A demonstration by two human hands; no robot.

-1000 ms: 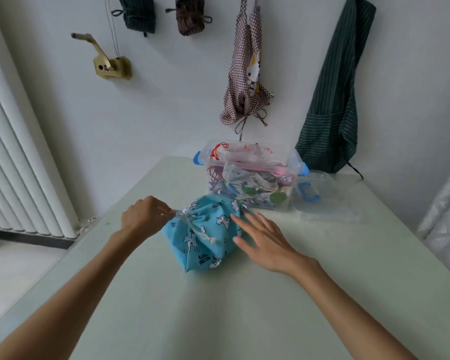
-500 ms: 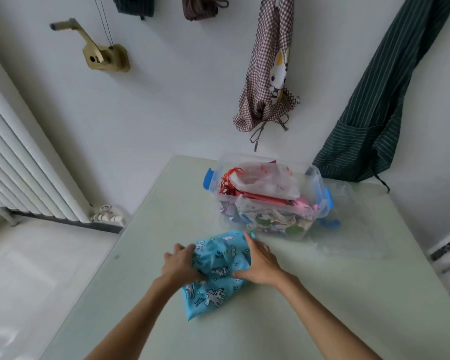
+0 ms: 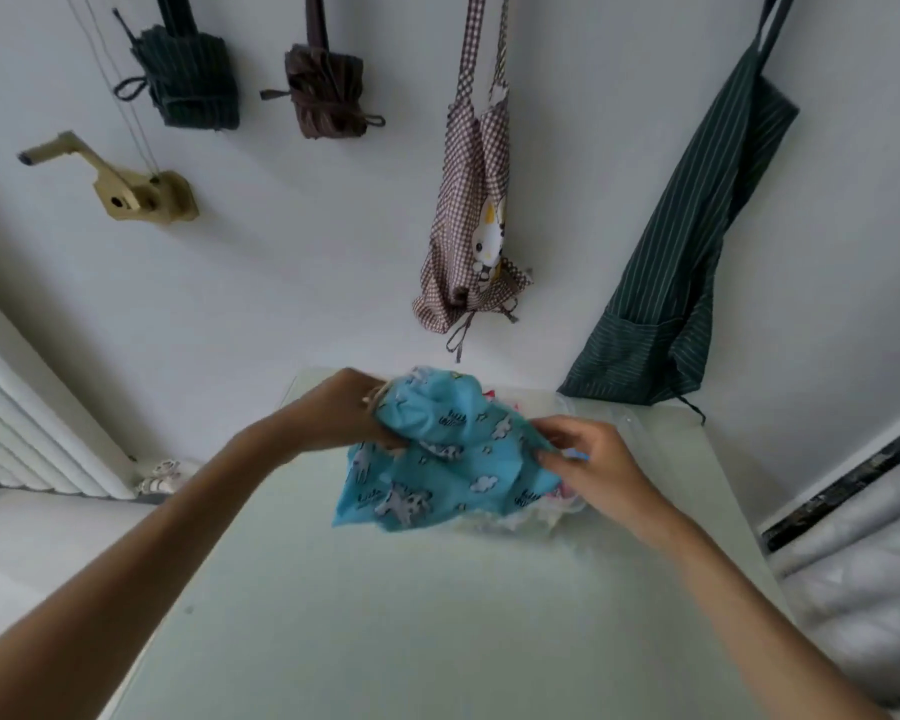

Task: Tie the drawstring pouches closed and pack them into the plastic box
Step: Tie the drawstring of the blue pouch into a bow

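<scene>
Both hands on one blue pouch, centre of the frame, lifted off the table and held in front of the plastic box, which it mostly hides; only a bit of clear wall and pale contents show at its lower right edge. My left hand is curled tight round the gathered neck end at centre-left, cord seemingly bunched under the fingers. My right hand pinches the cloth at the other end, centre-right, thumb and fingers closed on a fold.

Step, as I judge it: tying looks done, this is the pack move. Can't see a knot, it's hidden in my left fist.

Pouch lies with its long axis roughly left-right across the frame, dipping toward the lower left corner where loose cloth hangs; neck points left and up.

Next move calls for lowering it over the box opening, tucking the hanging corner in, then letting go with both hands. Box looks quite full, so it may need pressing down.
</scene>
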